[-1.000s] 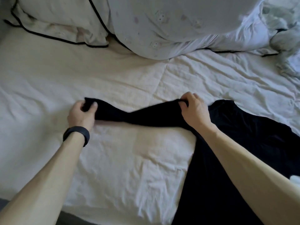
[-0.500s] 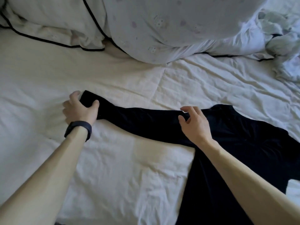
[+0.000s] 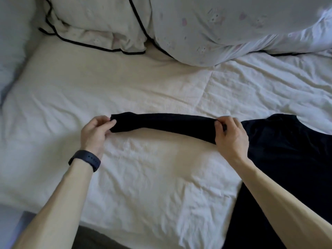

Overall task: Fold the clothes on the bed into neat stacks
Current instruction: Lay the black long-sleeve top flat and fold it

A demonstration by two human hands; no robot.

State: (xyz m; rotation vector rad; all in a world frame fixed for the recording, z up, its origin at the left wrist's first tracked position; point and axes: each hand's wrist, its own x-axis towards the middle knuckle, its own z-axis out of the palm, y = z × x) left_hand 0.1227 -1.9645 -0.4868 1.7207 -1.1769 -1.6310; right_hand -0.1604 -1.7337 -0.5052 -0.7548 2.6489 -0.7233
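A black long-sleeved garment (image 3: 280, 159) lies on the white bed sheet (image 3: 143, 186), its body at the right. One sleeve (image 3: 161, 123) stretches leftward across the sheet, lifted slightly. My left hand (image 3: 95, 133), with a dark wristband, pinches the cuff end of that sleeve. My right hand (image 3: 231, 135) pinches the sleeve near the shoulder, where it meets the garment's body. The lower part of the garment runs out of view at the bottom right, partly behind my right forearm.
A pillow (image 3: 93, 24) with black piping lies at the back left. A bunched duvet (image 3: 233, 27) with a faint print fills the back right. The bed's near edge (image 3: 100, 236) shows at the bottom left, with dark floor below.
Both hands have taken hold of the sleeve again after lying on it; the sleeve is pulled straight and raised a little, and the view has shifted so hands sit lower and more to the right.
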